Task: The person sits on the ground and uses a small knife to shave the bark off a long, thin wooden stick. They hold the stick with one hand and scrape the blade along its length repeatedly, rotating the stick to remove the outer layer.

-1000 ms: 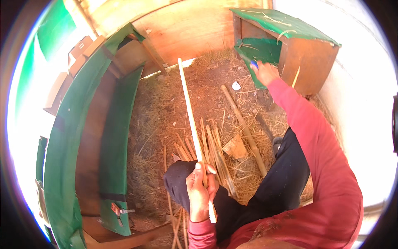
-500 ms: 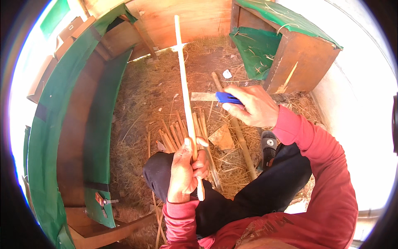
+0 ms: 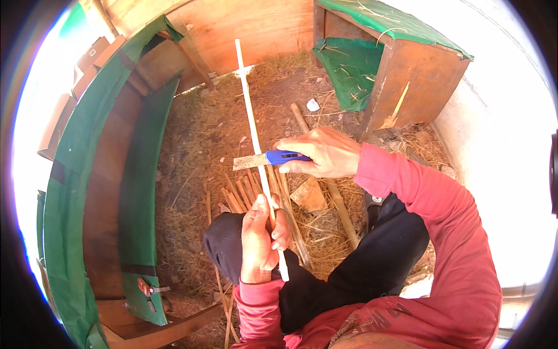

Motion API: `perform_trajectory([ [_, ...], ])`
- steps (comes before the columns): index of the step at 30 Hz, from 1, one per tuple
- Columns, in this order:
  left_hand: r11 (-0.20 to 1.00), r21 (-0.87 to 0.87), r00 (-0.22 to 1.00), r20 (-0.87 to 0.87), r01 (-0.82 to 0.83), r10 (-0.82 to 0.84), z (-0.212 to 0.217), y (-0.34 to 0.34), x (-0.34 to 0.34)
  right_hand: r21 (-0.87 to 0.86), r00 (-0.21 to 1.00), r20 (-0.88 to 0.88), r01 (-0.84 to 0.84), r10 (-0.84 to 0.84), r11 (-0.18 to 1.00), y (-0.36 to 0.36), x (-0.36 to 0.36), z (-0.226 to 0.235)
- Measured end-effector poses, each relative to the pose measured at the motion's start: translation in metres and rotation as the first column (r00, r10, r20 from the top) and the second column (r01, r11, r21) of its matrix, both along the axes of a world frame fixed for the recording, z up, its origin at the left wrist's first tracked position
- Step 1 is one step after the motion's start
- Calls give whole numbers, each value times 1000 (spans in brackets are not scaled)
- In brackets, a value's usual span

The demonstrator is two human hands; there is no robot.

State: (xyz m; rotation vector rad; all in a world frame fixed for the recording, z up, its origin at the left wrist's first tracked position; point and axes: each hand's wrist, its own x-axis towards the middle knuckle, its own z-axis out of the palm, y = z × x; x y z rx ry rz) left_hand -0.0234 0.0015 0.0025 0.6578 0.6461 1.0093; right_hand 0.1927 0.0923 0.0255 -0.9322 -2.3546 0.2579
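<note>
My left hand is closed round the lower part of a long, pale bamboo strip, which points up and away from me with its short lower end below my fist. In my right hand is a blue-handled knife, gripped by the handle. Its wide, worn blade points left and lies across the strip, above my left hand. Whether the edge bites into the strip cannot be made out.
Several cut strips lie on the straw-strewn ground beyond my knee, beside a flat wood piece and a bamboo pole. A green-covered wooden shelf stands left, holding a small tool. A green-topped wooden stand is at right.
My right hand has moved left and slightly down, bringing the blade from beside the strip to across it. The strip's far end has shifted a little left and down in view.
</note>
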Motion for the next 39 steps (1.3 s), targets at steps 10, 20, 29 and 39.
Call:
perform_trajectory([
  [10, 1000, 2, 1000, -2, -23, 23, -5, -7, -12, -136, 999, -8, 44, -45, 990, -15, -14, 0],
  [20, 981, 140, 977, -149, -134, 155, 0, -8, -5, 148, 996, 90, -14, 0, 989, -15, -15, -20],
  [29, 931, 252, 894, -298, -263, 333, -7, -5, 0, 349, 978, 158, 74, -136, 934, -4, -20, -25],
  [39, 926, 297, 873, -355, -234, 335, -5, -38, 8, 111, 703, 61, 701, -709, 705, 80, 44, -1],
])
